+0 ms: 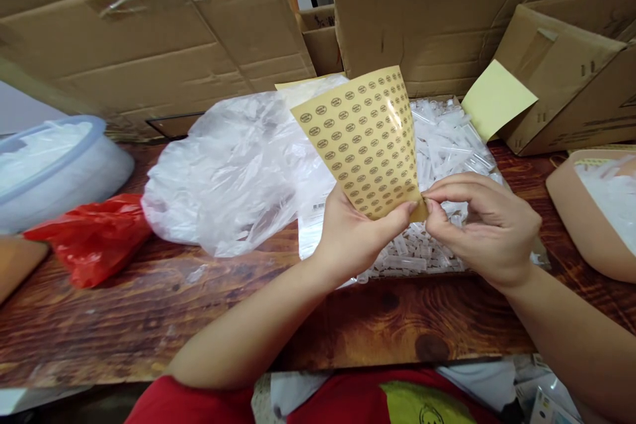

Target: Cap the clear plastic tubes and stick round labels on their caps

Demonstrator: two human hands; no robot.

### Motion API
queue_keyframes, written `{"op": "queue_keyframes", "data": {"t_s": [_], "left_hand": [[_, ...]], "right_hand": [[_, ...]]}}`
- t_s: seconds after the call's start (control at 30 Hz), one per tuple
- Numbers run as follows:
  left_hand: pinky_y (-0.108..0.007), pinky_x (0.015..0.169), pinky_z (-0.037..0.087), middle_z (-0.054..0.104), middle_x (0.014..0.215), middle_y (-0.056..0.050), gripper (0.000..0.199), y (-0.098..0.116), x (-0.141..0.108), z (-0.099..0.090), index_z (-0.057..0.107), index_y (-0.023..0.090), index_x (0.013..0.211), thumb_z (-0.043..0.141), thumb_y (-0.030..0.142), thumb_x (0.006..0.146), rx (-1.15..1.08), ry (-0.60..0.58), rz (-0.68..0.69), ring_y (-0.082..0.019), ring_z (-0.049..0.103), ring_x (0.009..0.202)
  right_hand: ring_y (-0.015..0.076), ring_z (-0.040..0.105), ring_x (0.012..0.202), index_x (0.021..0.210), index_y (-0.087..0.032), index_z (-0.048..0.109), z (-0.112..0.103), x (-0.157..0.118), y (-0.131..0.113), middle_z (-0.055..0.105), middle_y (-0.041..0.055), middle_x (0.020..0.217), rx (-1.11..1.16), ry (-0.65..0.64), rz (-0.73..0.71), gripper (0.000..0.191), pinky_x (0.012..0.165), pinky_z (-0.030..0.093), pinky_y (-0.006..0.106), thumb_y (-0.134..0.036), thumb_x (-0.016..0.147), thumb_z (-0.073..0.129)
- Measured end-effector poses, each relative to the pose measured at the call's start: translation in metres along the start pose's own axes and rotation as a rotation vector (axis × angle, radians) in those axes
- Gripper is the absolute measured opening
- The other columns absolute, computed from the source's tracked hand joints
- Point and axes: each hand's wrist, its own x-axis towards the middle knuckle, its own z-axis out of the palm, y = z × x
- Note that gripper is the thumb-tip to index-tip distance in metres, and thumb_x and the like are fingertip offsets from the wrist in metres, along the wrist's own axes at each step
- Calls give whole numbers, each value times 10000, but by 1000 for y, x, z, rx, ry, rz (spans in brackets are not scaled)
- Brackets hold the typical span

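A yellowish sheet of small oval stickers (365,139), printed in dark rows, is held up and curves toward its right side. My left hand (355,228) is closed on its lower edge, with the thumb in front and the other fingers hidden behind. At the lower right corner, the thumb and forefinger of my right hand (484,225) pinch together; whether a sticker is between them is too small to tell. Behind and below the sheet lies a heap of small clear plastic tubes (447,142) in a shallow cardboard tray.
Left of the sheet lies a crumpled clear plastic bag (223,172), with a red bag (99,232) and a blue-rimmed basin (64,159) beyond. A beige basin (586,212) stands right. Cardboard boxes (149,26) line the back of the wooden table (223,318). Yellow paper (499,99) leans near one box.
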Motion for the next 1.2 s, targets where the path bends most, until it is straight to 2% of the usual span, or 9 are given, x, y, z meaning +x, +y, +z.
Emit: {"op": "queue_keyframes", "data": {"t_s": [0.13, 0.27, 0.4, 0.53, 0.73, 0.87, 0.97, 1.03, 1.2], "left_hand": [[-410, 884, 670, 795, 1043, -71, 396, 4, 2, -2, 707, 189, 989, 903, 369, 695, -53, -12, -19, -259, 767, 957], [-448, 977, 642, 770, 1202, -106, 515, 9, 5, -6, 688, 184, 1110, 921, 346, 682, -134, -27, -73, -304, 747, 1094], [-500, 1031, 606, 740, 1267, -121, 581, 9, 9, -11, 659, 190, 1185, 923, 321, 684, -162, -88, -125, -349, 707, 1190], [-428, 992, 608, 734, 1262, -97, 585, 7, 11, -12, 633, 213, 1181, 917, 307, 679, -207, -136, -173, -310, 699, 1199], [-183, 609, 490, 653, 737, 61, 508, 4, 12, -9, 504, 228, 946, 925, 291, 669, -121, -20, -159, -80, 633, 649], [-183, 489, 367, 601, 715, 82, 581, 1, 9, -9, 483, 263, 1107, 907, 267, 710, 4, 80, 19, -46, 499, 499], [-191, 462, 355, 652, 844, 36, 703, -4, 6, -9, 476, 292, 1281, 895, 252, 718, 58, 41, 92, -63, 552, 539], [-194, 464, 385, 685, 1054, -35, 789, -5, 2, -8, 474, 314, 1377, 892, 251, 711, 63, -30, 102, -111, 656, 667], [-211, 472, 462, 501, 1516, -104, 796, 4, -6, -5, 558, 352, 1410, 895, 274, 693, 32, -118, 105, -253, 747, 928]], "right_hand": [[199, 721, 829, 814, -273, 754, 0, 1, 12, 766, 7, 856, 278, 20, 214, 165, 808, 608, 392, -111, 817, 724], [241, 689, 1178, 756, -281, 789, -8, 10, 33, 755, 11, 1222, 658, -8, 561, 66, 978, 595, 410, -224, 762, 820], [224, 747, 869, 704, -275, 798, -15, 16, 45, 784, 21, 913, 867, -167, 819, 142, 775, 642, 380, -360, 660, 904], [152, 699, 714, 717, -275, 797, -15, 15, 46, 747, -18, 751, 834, 6, 841, 158, 712, 627, 312, -314, 626, 921], [206, 705, 798, 733, -286, 792, -14, 15, 61, 762, -1, 818, 740, 231, 788, 132, 792, 638, 408, -269, 641, 885], [257, 716, 1015, 759, -283, 779, -11, 15, 62, 770, 29, 976, 586, 250, 602, 89, 939, 599, 483, -255, 716, 852], [273, 665, 1159, 809, -276, 790, -13, 13, 48, 735, 58, 1131, 258, 381, 228, 77, 1029, 534, 505, -210, 779, 816], [246, 684, 1019, 893, -284, 803, -18, 11, 32, 725, 57, 1048, 42, 392, -19, 157, 923, 564, 460, -171, 785, 812], [182, 688, 745, 1132, -277, 736, -28, 2, -5, 757, 10, 894, -113, -97, -408, 346, 673, 561, 365, -112, 830, 768]]}}
